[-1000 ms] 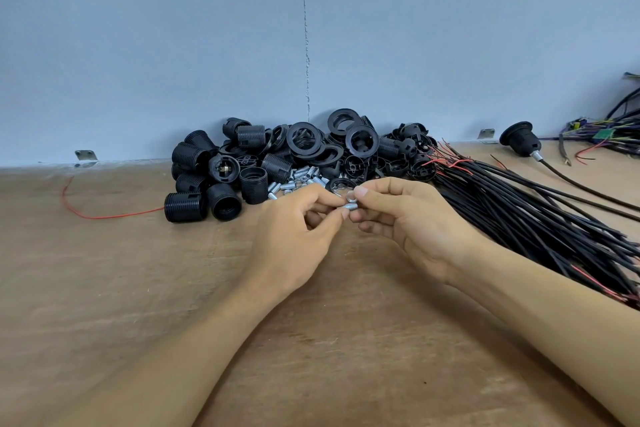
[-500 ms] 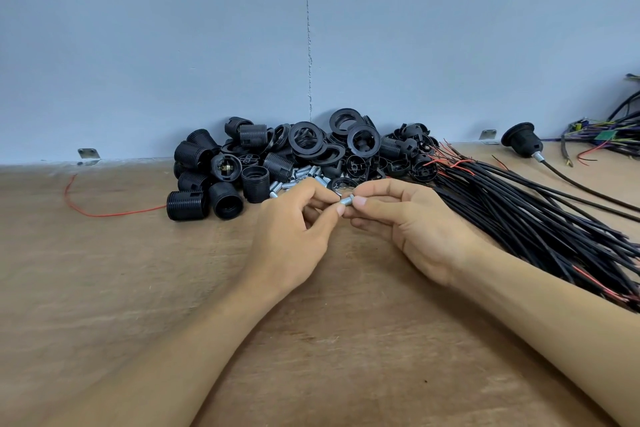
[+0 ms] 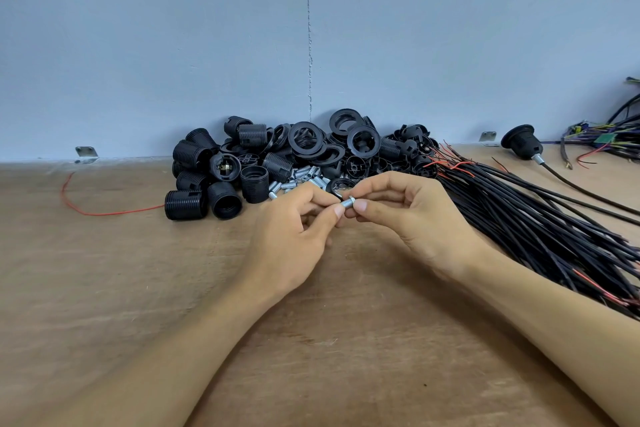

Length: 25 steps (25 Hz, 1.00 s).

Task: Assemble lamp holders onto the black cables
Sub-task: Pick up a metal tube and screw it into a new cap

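Note:
Both hands meet above the wooden table just in front of the parts pile. My left hand and my right hand pinch one small silver threaded tube between fingertips, with a thin nut or ring on it near the right fingers. Behind them lies a heap of black lamp holder shells and rings against the wall, with several loose silver threaded tubes in it. A thick bundle of black cables with red wire ends fans out on the right.
One assembled lamp holder on a black cable lies at the far right near the wall. A tangle of coloured wires sits in the right corner. A thin red wire curls on the table at the left. Small metal brackets fix the table to the blue wall.
The hands stayed together on the silver tube. Fingers shifted slightly around it, and the tube now shows more clearly between the fingertips.

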{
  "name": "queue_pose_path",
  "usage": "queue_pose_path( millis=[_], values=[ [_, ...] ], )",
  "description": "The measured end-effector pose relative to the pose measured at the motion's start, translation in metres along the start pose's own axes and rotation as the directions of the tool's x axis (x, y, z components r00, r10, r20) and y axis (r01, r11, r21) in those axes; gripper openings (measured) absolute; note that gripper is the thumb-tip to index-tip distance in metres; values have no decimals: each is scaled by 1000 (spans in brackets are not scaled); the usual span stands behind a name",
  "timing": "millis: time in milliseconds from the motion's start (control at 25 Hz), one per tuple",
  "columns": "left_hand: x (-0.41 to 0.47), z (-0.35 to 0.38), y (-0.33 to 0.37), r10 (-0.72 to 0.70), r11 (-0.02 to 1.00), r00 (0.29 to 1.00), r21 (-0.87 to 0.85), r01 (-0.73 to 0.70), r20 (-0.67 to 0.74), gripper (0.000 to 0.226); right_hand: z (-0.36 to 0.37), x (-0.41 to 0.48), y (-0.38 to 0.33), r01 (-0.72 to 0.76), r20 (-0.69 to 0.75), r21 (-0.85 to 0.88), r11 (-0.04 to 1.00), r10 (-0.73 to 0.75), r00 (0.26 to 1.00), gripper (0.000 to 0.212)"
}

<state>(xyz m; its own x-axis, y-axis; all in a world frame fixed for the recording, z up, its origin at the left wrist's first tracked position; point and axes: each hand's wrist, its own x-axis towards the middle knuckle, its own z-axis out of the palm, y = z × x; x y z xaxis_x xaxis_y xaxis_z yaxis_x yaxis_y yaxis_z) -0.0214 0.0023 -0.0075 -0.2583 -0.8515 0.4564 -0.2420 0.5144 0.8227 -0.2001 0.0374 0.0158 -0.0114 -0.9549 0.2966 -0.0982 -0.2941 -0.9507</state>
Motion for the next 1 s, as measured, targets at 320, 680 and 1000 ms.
queue_pose_path(
  millis=[320,680,1000],
  values=[
    [1,-4,0,-227,874,968,-417,250,106,7,1,-1,-2,58,15,-43,997,-57,998,15],
    [-1,-2,1,-183,909,982,-373,184,37,13,1,0,2,-6,18,-6,1000,6,1000,16],
    [-4,1,5,-65,979,998,-196,62,-9,18,4,0,4,-97,-53,-201,975,88,995,40]
  ],
)
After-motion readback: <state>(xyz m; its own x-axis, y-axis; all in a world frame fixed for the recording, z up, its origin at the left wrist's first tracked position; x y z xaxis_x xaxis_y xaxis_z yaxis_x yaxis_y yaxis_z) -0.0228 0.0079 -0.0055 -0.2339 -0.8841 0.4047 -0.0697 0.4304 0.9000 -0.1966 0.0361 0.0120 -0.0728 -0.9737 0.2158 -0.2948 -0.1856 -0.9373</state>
